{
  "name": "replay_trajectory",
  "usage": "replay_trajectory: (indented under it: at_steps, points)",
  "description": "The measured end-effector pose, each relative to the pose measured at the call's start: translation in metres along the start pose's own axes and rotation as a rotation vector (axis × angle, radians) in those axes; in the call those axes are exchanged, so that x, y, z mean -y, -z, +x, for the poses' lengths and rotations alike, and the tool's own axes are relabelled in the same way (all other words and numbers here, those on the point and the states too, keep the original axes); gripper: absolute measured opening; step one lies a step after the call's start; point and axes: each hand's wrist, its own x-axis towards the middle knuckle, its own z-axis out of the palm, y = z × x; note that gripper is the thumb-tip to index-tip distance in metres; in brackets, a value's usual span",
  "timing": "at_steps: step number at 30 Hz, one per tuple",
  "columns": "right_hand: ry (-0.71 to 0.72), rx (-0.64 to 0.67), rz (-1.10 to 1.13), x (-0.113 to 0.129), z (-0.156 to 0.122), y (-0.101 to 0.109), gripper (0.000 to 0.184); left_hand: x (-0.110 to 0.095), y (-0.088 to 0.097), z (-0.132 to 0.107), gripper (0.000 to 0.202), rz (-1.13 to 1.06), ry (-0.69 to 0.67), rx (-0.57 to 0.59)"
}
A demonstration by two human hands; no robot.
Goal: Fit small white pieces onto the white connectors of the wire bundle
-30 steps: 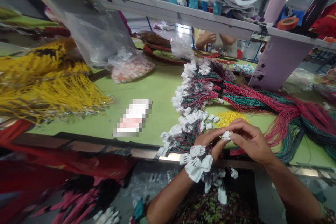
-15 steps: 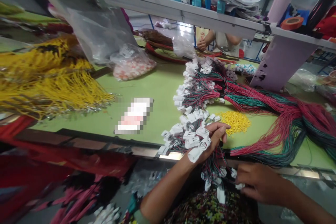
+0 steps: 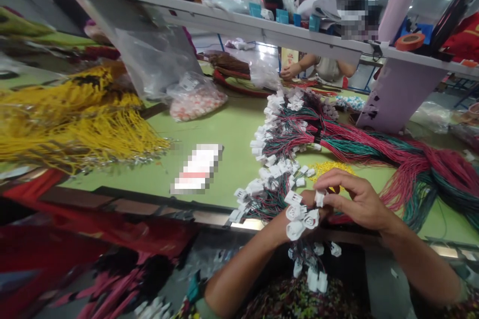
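Well, the left hand (image 3: pixel 281 227) grasps a thick bunch of white plastic wire connectors (image 3: pixel 299 219) just over the near edge of the green surface (image 3: pixel 220 179), and some connectors hang down below this edge. The right hand (image 3: pixel 359 199) is curled, and its fingertips (image 3: pixel 329 175) pinch one white connector (image 3: pixel 319 198) standing upright between both hands. A long bundle of red and green wires (image 3: pixel 359 142) lies on the surface and runs away to the right, and small yellow parts (image 3: pixel 331 169) lie just beyond the hands.

White plastic connectors (image 3: pixel 295 219) tip the red and green wires (image 3: pixel 359 137).
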Motion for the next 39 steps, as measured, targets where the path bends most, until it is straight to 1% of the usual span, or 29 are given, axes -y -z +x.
replay_trajectory:
  at_steps: [2, 3, 5, 6, 7, 10, 11, 13, 15, 16, 19, 22, 26, 30, 33, 35, 39]
  points:
    - [-0.068, -0.088, 0.032, -0.009, -0.005, 0.001, 0.018, 0.000, -0.001, 0.000, 0.007, -0.057, 0.014, 0.082]
    - [-0.092, -0.133, 0.042, -0.012, -0.007, 0.002, 0.019, -0.001, -0.002, 0.000, 0.018, -0.113, 0.025, 0.094]
    - [-0.096, -0.205, 0.030, -0.015, -0.010, 0.004, 0.021, -0.001, -0.006, 0.001, 0.043, -0.257, 0.049, 0.005]
    - [-0.073, -0.223, 0.007, -0.015, -0.011, 0.005, 0.020, -0.001, -0.008, 0.001, 0.049, -0.316, 0.059, -0.043]
    - [-0.038, -0.220, -0.022, -0.014, -0.010, 0.007, 0.016, 0.000, -0.010, 0.000, 0.048, -0.354, 0.064, -0.079]
    - [0.048, -0.128, -0.061, -0.009, -0.005, 0.012, 0.003, 0.003, -0.013, -0.001, 0.032, -0.360, 0.069, -0.154]
    - [0.047, -0.098, -0.044, -0.010, -0.004, 0.014, 0.005, 0.004, -0.013, -0.002, 0.029, -0.353, 0.076, -0.172]
    - [0.007, -0.084, -0.017, -0.018, -0.006, 0.018, 0.010, 0.005, -0.012, -0.003, 0.029, -0.352, 0.100, -0.193]
    - [-0.059, -0.101, -0.071, -0.035, -0.014, 0.022, 0.010, 0.006, -0.009, -0.004, 0.031, -0.362, 0.122, -0.204]
    - [-0.103, -0.097, -0.141, -0.046, -0.020, 0.022, 0.008, 0.005, -0.007, -0.005, 0.032, -0.367, 0.139, -0.204]
    - [-0.264, -0.022, -0.346, -0.079, -0.042, 0.020, 0.008, 0.002, -0.004, -0.006, 0.032, -0.381, 0.196, -0.190]
    - [-0.335, 0.040, -0.441, -0.097, -0.058, 0.014, 0.010, -0.001, -0.004, -0.006, 0.032, -0.390, 0.219, -0.175]
    - [-0.355, 0.070, -0.490, -0.096, -0.061, 0.010, 0.010, -0.004, -0.005, -0.005, 0.030, -0.392, 0.230, -0.192]
    - [-0.353, 0.113, -0.454, -0.092, -0.058, 0.012, 0.012, 0.001, -0.007, -0.006, 0.034, -0.379, 0.243, -0.205]
    - [-0.340, 0.063, -0.491, -0.094, -0.057, 0.014, 0.012, 0.005, -0.008, -0.006, 0.039, -0.365, 0.225, -0.224]
    - [-0.334, 0.058, -0.515, -0.096, -0.058, 0.014, 0.014, 0.004, -0.007, -0.006, 0.039, -0.352, 0.227, -0.233]
    - [-0.344, 0.133, -0.418, -0.097, -0.061, 0.013, 0.016, -0.004, -0.005, -0.006, 0.035, -0.316, 0.269, -0.209]
